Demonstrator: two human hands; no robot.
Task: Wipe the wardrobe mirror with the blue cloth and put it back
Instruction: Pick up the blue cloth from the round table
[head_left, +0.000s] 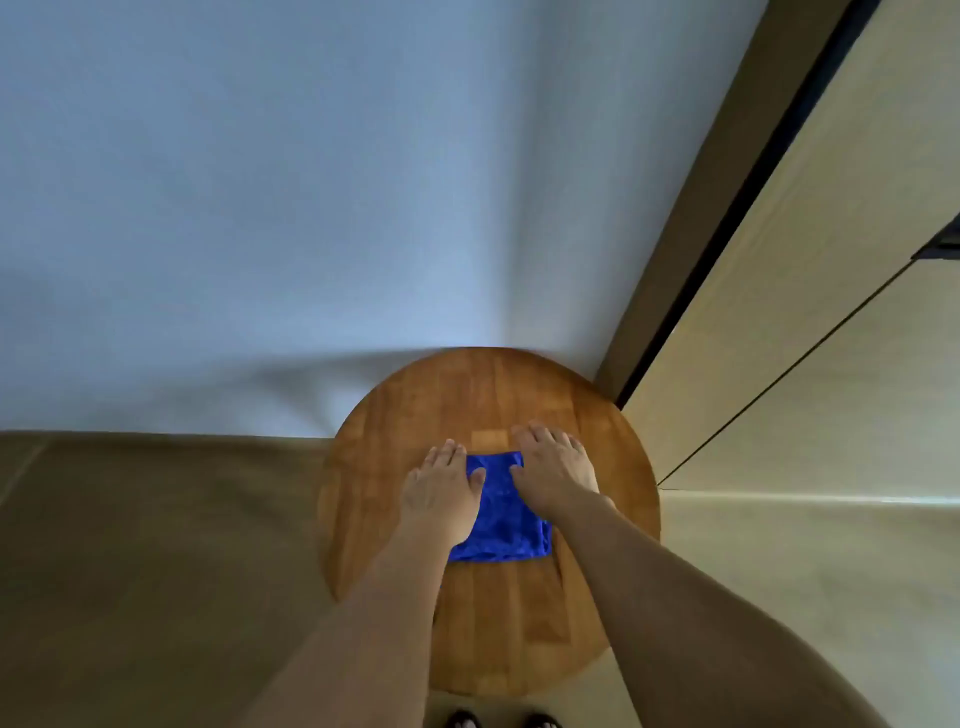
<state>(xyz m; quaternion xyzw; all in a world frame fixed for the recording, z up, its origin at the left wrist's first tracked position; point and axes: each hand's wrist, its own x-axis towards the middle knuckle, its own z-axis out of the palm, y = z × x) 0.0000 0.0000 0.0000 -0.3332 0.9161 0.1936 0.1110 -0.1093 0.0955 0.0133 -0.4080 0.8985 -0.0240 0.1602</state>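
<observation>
A folded blue cloth (503, 517) lies flat on the round wooden table (415, 405), near its middle. My left hand (441, 488) rests on the cloth's left edge with fingers straight and the thumb on the fabric. My right hand (553, 470) lies flat over the cloth's upper right corner, fingers stretched onto the wood beyond it. Both forearms reach in from the bottom of the view. No mirror surface is plainly visible.
A pale blue wall (311, 182) rises behind the table. Beige wardrobe panels (831, 291) with a dark vertical gap (748, 208) stand at the right. A brown surface (156, 545) fills the lower left. My feet (498, 719) show at the bottom edge.
</observation>
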